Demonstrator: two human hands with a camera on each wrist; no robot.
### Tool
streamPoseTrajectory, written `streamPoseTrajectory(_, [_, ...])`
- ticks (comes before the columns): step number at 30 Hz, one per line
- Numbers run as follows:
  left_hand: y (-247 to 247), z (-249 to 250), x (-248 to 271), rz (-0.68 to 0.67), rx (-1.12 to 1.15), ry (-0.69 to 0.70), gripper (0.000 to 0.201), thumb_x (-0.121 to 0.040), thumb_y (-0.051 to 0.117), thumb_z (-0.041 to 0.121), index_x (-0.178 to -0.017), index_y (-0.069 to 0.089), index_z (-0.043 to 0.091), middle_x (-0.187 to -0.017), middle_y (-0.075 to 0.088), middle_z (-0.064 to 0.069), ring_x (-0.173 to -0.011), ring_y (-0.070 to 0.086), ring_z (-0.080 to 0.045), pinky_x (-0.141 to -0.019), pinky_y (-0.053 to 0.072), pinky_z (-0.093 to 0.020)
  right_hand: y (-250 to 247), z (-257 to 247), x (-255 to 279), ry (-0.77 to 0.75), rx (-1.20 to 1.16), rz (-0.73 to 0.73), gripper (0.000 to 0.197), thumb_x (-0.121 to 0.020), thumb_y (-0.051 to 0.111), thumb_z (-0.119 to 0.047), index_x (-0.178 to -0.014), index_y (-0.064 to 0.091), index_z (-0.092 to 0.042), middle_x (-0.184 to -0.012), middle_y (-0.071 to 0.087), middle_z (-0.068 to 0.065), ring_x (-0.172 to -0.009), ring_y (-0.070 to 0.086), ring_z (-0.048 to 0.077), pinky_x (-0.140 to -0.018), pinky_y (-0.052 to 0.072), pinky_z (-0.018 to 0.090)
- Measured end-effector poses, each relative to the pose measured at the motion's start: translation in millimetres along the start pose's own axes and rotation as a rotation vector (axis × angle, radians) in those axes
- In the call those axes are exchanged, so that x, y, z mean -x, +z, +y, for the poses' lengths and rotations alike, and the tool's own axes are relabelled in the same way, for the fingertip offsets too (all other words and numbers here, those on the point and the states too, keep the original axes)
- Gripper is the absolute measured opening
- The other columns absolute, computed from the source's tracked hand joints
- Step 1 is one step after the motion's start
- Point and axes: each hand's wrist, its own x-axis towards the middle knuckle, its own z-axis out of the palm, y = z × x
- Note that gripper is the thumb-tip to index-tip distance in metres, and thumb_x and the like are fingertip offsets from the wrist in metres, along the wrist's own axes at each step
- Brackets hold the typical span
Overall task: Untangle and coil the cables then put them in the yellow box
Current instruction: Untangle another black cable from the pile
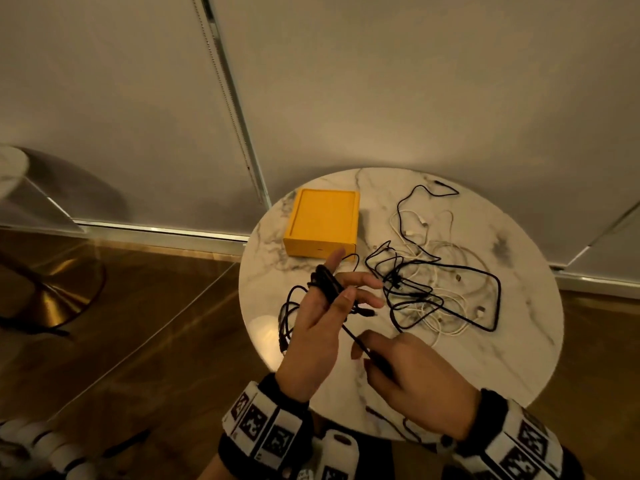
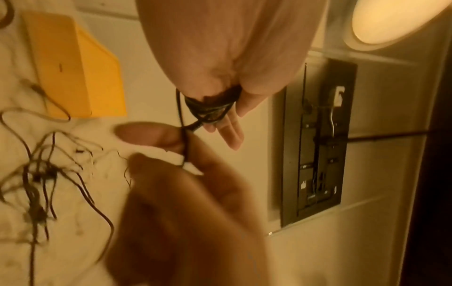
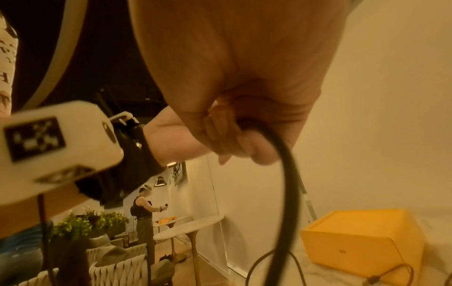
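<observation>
A black cable (image 1: 326,284) is wound in a tight coil round two straight fingers of my left hand (image 1: 320,317), with the thumb pressing on the coil; loose loops hang below the hand. In the left wrist view the coil (image 2: 210,108) sits at the fingers' base. The cable's free run goes to my right hand (image 1: 398,358), which pinches it near the front of the table; its fingers (image 3: 227,131) curl round the cable (image 3: 287,174). The yellow box (image 1: 323,221) stands shut at the table's back left. A tangle of black and white cables (image 1: 433,282) lies on the right.
Everything rests on a small round marble table (image 1: 519,358) standing against a pale wall. A second table with a gold base (image 1: 52,299) stands at far left on the wooden floor. Far off in the right wrist view, a person (image 3: 144,211) stands by other tables and chairs.
</observation>
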Motion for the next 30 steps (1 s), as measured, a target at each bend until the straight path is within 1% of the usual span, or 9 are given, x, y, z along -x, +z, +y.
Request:
streamPoseTrajectory(5, [-10, -14, 7, -0.199, -0.522, -0.068, 0.023, -0.099, 0.041, 0.011, -0.116, 0.056, 0.013, -0.094, 0.068, -0.001, -0.084, 0.067, -0.016, -0.082, 0.049, -0.024, -33, -11, 5, -0.143, 0.144, 0.220, 0.020, -0.075, 0.052, -0.017, -0.084, 0.069, -0.021, -0.067, 0.063, -0.010, -0.056, 0.055, 0.009, -0.047, 0.045, 0.026])
streamPoseTrajectory(10, [-24, -8, 23, -0.293, -0.304, -0.332, 0.035, -0.097, 0.043, 0.036, -0.114, 0.062, 0.013, -0.063, 0.056, -0.007, -0.052, 0.046, -0.019, -0.057, 0.041, -0.034, -56, 2, 2, -0.144, 0.108, 0.353, 0.017, -0.072, 0.058, -0.008, -0.079, 0.069, -0.019, -0.066, 0.064, -0.010, -0.056, 0.057, 0.009, -0.051, 0.048, 0.030])
streamPoseTrajectory(15, [-16, 4, 27, -0.498, -0.213, -0.401, 0.022, -0.100, 0.048, 0.016, -0.097, 0.069, 0.009, -0.055, 0.037, 0.000, -0.049, 0.033, -0.009, -0.052, 0.031, -0.020, -52, 16, -6, -0.074, 0.009, 0.362, 0.025, -0.080, 0.041, -0.020, -0.095, 0.060, -0.027, -0.075, 0.060, -0.018, -0.065, 0.056, 0.005, -0.060, 0.043, 0.029])
streamPoseTrajectory(19, [-5, 12, 24, -0.560, -0.121, -0.394, 0.032, -0.101, 0.042, 0.016, -0.082, 0.067, 0.022, -0.052, 0.037, -0.019, -0.046, 0.032, -0.009, -0.051, 0.028, -0.021, -56, 22, -11, -0.022, -0.084, 0.352, 0.026, -0.081, 0.040, -0.013, -0.096, 0.050, -0.033, -0.063, 0.049, -0.017, -0.054, 0.042, 0.005, -0.054, 0.032, 0.020])
streamPoseTrajectory(22, [1, 14, 18, -0.568, -0.032, -0.403, 0.032, -0.102, 0.039, 0.020, -0.086, 0.065, 0.010, -0.047, 0.040, 0.001, -0.040, 0.031, -0.006, -0.049, 0.028, -0.021, -51, 34, -17, 0.071, -0.196, 0.373, 0.028, -0.093, 0.048, -0.003, -0.092, 0.056, -0.030, -0.062, 0.054, 0.000, -0.052, 0.043, 0.011, -0.054, 0.036, 0.027])
streamPoseTrajectory(24, [4, 11, 12, -0.536, 0.073, -0.387, 0.034, -0.102, 0.037, 0.022, -0.094, 0.066, 0.006, -0.046, 0.043, 0.004, -0.037, 0.033, -0.007, -0.052, 0.035, -0.022, -42, 36, -21, 0.110, -0.208, 0.355, 0.009, -0.094, 0.051, -0.026, -0.090, 0.056, -0.033, -0.068, 0.059, 0.001, -0.057, 0.049, 0.014, -0.059, 0.042, 0.035])
streamPoseTrajectory(26, [6, 9, 5, -0.478, 0.231, -0.348, 0.036, -0.101, 0.035, 0.019, -0.116, 0.060, -0.001, -0.053, 0.054, 0.002, -0.041, 0.044, -0.009, -0.057, 0.035, -0.032, -27, 34, -24, 0.130, -0.243, 0.322, 0.012, -0.085, 0.045, -0.046, -0.086, 0.057, -0.041, -0.079, 0.062, -0.008, -0.068, 0.056, 0.011, -0.064, 0.046, 0.035])
streamPoseTrajectory(28, [8, 5, -4, -0.398, 0.383, -0.283, 0.040, -0.099, 0.036, 0.013, -0.134, 0.046, -0.003, -0.070, 0.064, -0.003, -0.056, 0.057, -0.012, -0.065, 0.038, -0.035, -12, 26, -31, 0.116, -0.306, 0.332, 0.017, -0.088, 0.045, -0.038, -0.086, 0.059, -0.045, -0.081, 0.061, -0.021, -0.074, 0.058, 0.000, -0.070, 0.049, 0.028])
streamPoseTrajectory(30, [7, 0, -14, -0.310, 0.521, -0.208, 0.047, -0.097, 0.045, 0.013, -0.141, 0.039, -0.003, -0.089, 0.068, -0.008, -0.074, 0.064, -0.016, -0.080, 0.047, -0.030, 0, 21, -36, 0.111, -0.388, 0.388, 0.021, -0.092, 0.048, -0.016, -0.083, 0.059, -0.032, -0.079, 0.063, -0.026, -0.077, 0.058, -0.008, -0.073, 0.049, 0.018])
